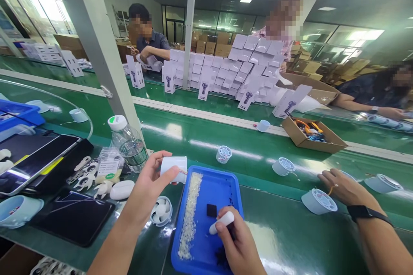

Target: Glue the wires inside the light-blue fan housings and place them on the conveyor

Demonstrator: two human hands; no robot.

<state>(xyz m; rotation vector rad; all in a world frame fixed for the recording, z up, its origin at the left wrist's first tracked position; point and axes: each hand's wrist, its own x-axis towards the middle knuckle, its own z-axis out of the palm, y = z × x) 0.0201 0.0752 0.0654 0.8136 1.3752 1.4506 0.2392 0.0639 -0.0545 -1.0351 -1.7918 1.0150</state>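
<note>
My left hand [154, 178] is closed around a pale blue cylindrical fan housing [174, 166], held beside the upper left corner of a blue tray [238, 184]. A thin wire shows at the housing's right side. Over the tray, my right hand [240, 236] grips a white, round-ended, pen-like tool [220, 224]; its tip is hidden. Near my fingers a black square pad [211, 211] lies in the tray. Small translucent pieces [189, 217] form a strip along the tray's left side, and small black pieces [222, 255] lie partly under my right hand.
A co-worker's hand with a black watch [343, 186] reaches among several fan housings [318, 202] at right. Left stand a water bottle [129, 146], a tablet [77, 214] and a small fan [161, 211]. Behind the green conveyor are stacked white boxes [219, 70] and other people.
</note>
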